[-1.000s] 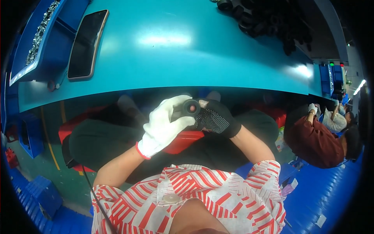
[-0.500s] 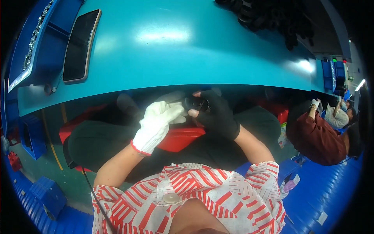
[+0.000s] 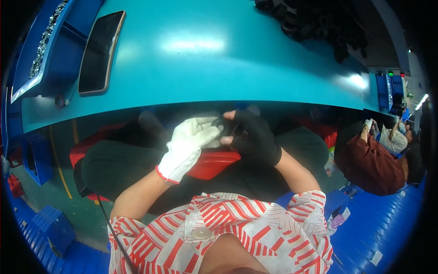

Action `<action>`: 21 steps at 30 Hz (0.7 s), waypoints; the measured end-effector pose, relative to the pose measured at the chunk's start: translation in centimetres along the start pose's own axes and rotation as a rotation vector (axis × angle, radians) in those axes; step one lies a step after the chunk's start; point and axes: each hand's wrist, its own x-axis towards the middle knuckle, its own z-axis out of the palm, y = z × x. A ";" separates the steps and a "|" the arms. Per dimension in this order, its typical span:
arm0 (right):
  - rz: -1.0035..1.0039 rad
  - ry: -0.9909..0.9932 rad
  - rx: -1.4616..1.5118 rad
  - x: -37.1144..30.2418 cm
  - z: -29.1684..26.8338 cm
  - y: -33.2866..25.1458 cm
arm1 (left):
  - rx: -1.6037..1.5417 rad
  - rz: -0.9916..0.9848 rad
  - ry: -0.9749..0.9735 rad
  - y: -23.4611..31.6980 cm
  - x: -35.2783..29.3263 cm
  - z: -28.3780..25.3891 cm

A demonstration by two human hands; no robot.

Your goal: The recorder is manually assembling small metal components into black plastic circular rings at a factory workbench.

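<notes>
Between the half-closed, white-gloved left hand (image 3: 186, 145) and the black-gloved right hand (image 3: 256, 138), a dark part (image 3: 222, 127) is gripped by the fingertips of both, just off the table's (image 3: 191, 75) near edge. Its shape is mostly covered; black pieces (image 3: 319, 22) are blurred by shadow, and a blue bin (image 3: 68, 51) is cut off.

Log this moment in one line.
white-gloved left hand: holding small black part, shape obscured | black-gloved right hand: same part | turquoise table: rectangular dark-screened phone, heaped black rings
</notes>
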 end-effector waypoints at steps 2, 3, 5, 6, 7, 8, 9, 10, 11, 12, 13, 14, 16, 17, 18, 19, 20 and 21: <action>-0.211 -0.031 -0.237 1.1 -1.4 -0.9 | -0.002 0.005 0.036 -0.4 0.1 -0.1; -0.266 0.015 -0.207 1.8 -2.3 -1.5 | 0.002 -0.009 0.025 -0.2 0.1 -0.1; -0.343 0.087 -0.217 3.6 -4.1 -2.9 | -0.006 -0.015 -0.015 -0.3 0.2 -0.3; -0.310 0.174 -0.198 4.8 -4.6 -2.8 | -0.006 -0.012 -0.012 -0.5 0.4 -0.5; -0.295 0.237 -0.228 6.4 -5.3 -3.1 | -0.005 -0.015 -0.008 -0.6 0.3 -0.5; -0.319 0.261 -0.390 8.4 -6.2 -3.3 | 0.007 -0.008 0.000 0.0 0.1 0.0; -0.325 0.305 -0.506 10.5 -6.8 -3.0 | 0.007 0.000 -0.015 0.1 0.0 0.2; -0.329 0.350 -0.625 12.6 -7.4 -2.7 | 0.007 0.008 -0.032 0.2 0.1 0.3; -0.342 0.363 -0.661 14.6 -7.9 -1.9 | 0.006 0.017 -0.054 0.0 0.3 0.4; -0.358 0.377 -0.689 16.7 -8.2 -1.1 | -0.006 0.006 -0.044 0.0 0.4 0.5; -0.276 0.368 -0.770 18.7 -7.9 -1.0 | -0.020 -0.003 -0.023 0.1 0.4 0.4; -0.191 0.361 -0.854 20.4 -7.7 -1.0 | -0.034 0.002 -0.020 0.1 0.3 0.4; -0.105 0.317 -0.946 23.4 -7.5 -0.5 | -0.035 0.016 -0.033 0.4 0.2 0.3; -0.029 0.265 -0.997 24.5 -7.4 -0.3 | -0.055 0.027 -0.042 0.5 0.2 0.2; 0.025 0.217 -1.031 25.4 -7.3 0.1 | -0.053 0.036 -0.047 0.7 0.3 0.2; 0.019 0.218 -1.035 25.6 -7.0 0.5 | -0.051 0.026 -0.043 0.9 0.2 0.2; -0.014 0.238 -1.003 25.6 -6.9 0.9 | -0.049 0.014 -0.041 1.1 0.2 0.2; -0.045 0.256 -0.972 25.5 -7.0 1.4 | -0.061 0.018 -0.035 1.3 0.1 0.3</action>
